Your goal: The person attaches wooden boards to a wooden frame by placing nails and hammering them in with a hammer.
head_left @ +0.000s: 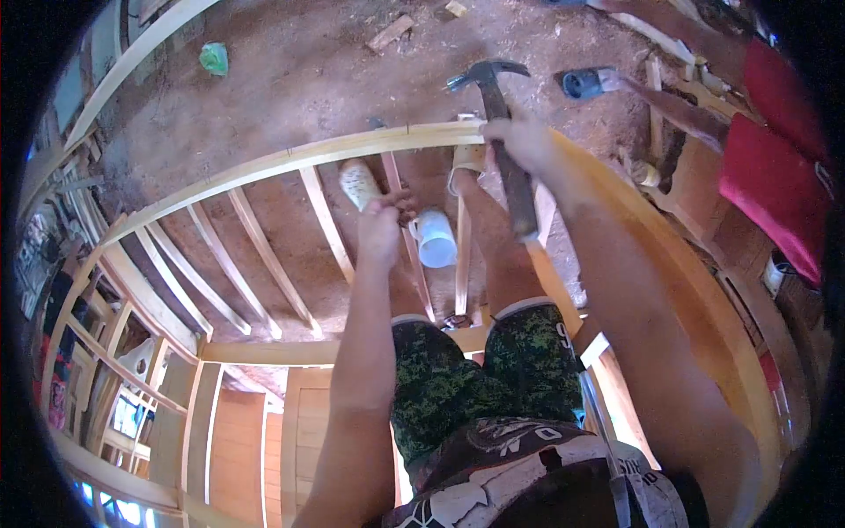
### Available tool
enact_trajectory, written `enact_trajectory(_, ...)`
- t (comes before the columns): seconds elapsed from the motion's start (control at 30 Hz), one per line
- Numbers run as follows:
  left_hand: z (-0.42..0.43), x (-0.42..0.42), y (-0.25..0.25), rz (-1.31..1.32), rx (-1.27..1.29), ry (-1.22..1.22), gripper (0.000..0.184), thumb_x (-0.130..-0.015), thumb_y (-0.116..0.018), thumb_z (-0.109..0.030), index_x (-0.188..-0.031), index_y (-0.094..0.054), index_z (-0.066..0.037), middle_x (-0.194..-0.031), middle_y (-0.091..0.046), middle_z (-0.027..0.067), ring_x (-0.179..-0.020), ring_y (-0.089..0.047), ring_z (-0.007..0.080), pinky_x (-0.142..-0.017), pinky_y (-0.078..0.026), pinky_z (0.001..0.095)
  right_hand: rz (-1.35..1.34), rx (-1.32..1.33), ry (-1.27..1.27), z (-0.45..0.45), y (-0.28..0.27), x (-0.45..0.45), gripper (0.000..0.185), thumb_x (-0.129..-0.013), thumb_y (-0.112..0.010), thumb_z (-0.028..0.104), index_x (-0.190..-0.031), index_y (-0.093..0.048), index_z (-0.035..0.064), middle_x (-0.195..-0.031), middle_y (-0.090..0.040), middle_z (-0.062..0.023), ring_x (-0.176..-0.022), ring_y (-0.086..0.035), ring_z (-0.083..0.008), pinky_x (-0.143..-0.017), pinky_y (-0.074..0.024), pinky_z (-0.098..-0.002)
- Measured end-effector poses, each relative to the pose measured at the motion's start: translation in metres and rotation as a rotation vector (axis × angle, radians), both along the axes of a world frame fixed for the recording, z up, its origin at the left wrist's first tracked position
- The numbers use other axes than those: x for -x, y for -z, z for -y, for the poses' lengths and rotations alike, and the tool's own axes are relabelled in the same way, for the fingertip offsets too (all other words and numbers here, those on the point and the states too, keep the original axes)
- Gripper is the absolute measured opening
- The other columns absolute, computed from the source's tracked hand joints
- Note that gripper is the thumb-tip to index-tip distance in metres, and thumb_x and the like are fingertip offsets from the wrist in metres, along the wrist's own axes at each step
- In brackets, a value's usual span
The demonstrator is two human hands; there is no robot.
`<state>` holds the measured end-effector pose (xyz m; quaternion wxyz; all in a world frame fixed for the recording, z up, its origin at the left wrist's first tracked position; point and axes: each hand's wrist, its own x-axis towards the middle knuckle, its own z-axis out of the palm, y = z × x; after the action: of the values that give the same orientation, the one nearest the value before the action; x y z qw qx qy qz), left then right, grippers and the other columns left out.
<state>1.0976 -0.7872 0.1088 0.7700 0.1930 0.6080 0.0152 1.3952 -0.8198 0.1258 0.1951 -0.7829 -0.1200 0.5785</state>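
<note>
My right hand [525, 145] is wrapped round the handle of a claw hammer [515, 189], its dark head up beyond the wooden rail and its handle end pointing back toward me. The hand is by the top of a long pale wooden rail [352, 143] that curves across the view. My left hand [385, 220] is closed, its fingers curled at the handle of a white mug [436, 239]. The mug is tilted, just right of the fingers. What is inside the mug cannot be made out.
Slats [264, 255] run from the rail toward a lower crossbar [273, 353]. Another person's red clothing [775, 176] and limbs are at the right. On the dirt floor [290, 70] lie a green crumpled thing [213, 58] and a wood offcut [391, 33]. Wooden frames stand at left.
</note>
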Motion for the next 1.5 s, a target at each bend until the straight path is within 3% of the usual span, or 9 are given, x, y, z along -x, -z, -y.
enact_trajectory(0.13,0.059,0.041,-0.013,-0.07,0.017,0.077,0.037,-0.086,-0.041,0.006,-0.116,-0.061,0.01,-0.113,-0.067,0.0176,-0.097,-0.066,0.0218,-0.084,-0.054,0.0296,-0.43,0.076,0.506,-0.003,0.039,0.015,0.031,-0.093,-0.06,0.027,-0.108,-0.061,-0.0002,-0.076,-0.063,-0.0084,-0.052,-0.058,-0.0158,-0.047,-0.0476,-0.0319)
enact_trajectory(0.2,0.085,0.08,-0.016,-0.095,0.058,0.065,0.037,-0.086,-0.042,0.006,-0.116,-0.062,0.011,-0.115,-0.066,0.018,-0.101,-0.065,0.0227,-0.087,-0.054,0.03,-0.278,0.066,0.119,0.012,0.095,0.029,0.029,-0.095,-0.058,0.029,-0.099,-0.063,0.0003,-0.071,-0.063,-0.0078,-0.051,-0.058,-0.0161,-0.046,-0.049,-0.0322)
enact_trajectory(0.6,0.093,0.201,-0.017,-0.352,0.116,-0.309,0.034,-0.09,-0.052,0.002,-0.121,-0.054,0.016,-0.119,-0.062,0.0206,-0.104,-0.063,0.0238,-0.091,-0.051,0.0312,-0.327,0.285,0.033,-0.004,0.157,0.037,0.021,-0.095,-0.059,0.025,-0.095,-0.06,0.0034,-0.064,-0.059,-0.0057,-0.05,-0.058,-0.0151,-0.041,-0.0481,-0.0348)
enact_trajectory(0.83,0.1,0.181,-0.024,-0.317,0.07,-0.083,0.031,-0.09,-0.05,0.003,-0.118,-0.061,0.009,-0.114,-0.066,0.016,-0.103,-0.064,0.0208,-0.085,-0.053,0.0283,0.076,0.109,-0.472,-0.033,0.174,0.016,0.024,-0.091,-0.061,0.022,-0.102,-0.06,0.0011,-0.061,-0.06,-0.0078,-0.048,-0.057,-0.0175,-0.045,-0.0471,-0.0355)
enact_trajectory(1.03,0.092,0.19,-0.041,-0.34,0.068,-0.329,0.027,-0.09,-0.053,0.005,-0.116,-0.061,0.01,-0.113,-0.066,0.0169,-0.104,-0.064,0.0206,-0.084,-0.054,0.0276,0.273,-0.08,-0.717,-0.084,0.19,0.03,0.038,-0.083,-0.061,0.022,-0.119,-0.062,0.0082,-0.062,-0.06,-0.0099,-0.052,-0.061,-0.0193,-0.05,-0.0489,-0.0373)
enact_trajectory(1.1,0.09,0.197,-0.036,-0.356,0.051,-0.379,0.026,-0.091,-0.054,0.005,-0.115,-0.06,0.01,-0.114,-0.066,0.0178,-0.103,-0.065,0.0218,-0.085,-0.055,0.0286,0.107,-0.157,-1.332,-0.093,0.231,0.019,0.04,-0.081,-0.062,0.024,-0.116,-0.063,0.005,-0.067,-0.064,-0.0146,-0.054,-0.064,-0.0243,-0.053,-0.0514,-0.0411)
enact_trajectory(1.23,0.09,0.21,-0.041,-0.382,0.067,-0.449,0.023,-0.091,-0.055,0.007,-0.113,-0.06,0.01,-0.117,-0.064,0.0199,-0.102,-0.066,0.0243,-0.089,-0.056,0.0319,0.146,0.085,-0.9,-0.135,0.187,0.035,0.036,-0.08,-0.059,0.025,-0.106,-0.064,-0.0001,-0.07,-0.065,-0.0155,-0.054,-0.064,-0.0259,-0.052,-0.052,-0.0407)
enact_trajectory(1.4,0.078,0.2,-0.033,-0.354,0.058,-0.469,0.026,-0.092,-0.054,0.005,-0.117,-0.058,0.01,-0.119,-0.063,0.0199,-0.105,-0.065,0.0247,-0.089,-0.055,0.0317,-0.037,0.354,-1.21,-0.13,0.158,0.051,0.031,-0.082,-0.06,0.024,-0.096,-0.059,-0.0028,-0.061,-0.058,-0.01,-0.043,-0.054,-0.0244,-0.047,-0.0486,-0.041)
enact_trajectory(1.5,0.059,0.184,-0.05,-0.281,0.091,-0.423,0.029,-0.093,-0.053,0.004,-0.121,-0.056,0.01,-0.12,-0.062,0.0192,-0.107,-0.063,0.0244,-0.091,-0.055,0.0312,0.091,0.21,-0.473,-0.067,0.147,0.061,0.036,-0.082,-0.062,0.028,-0.104,-0.063,-0.0005,-0.07,-0.064,-0.0163,-0.064,-0.065,-0.0287,-0.061,-0.0526,-0.0421)
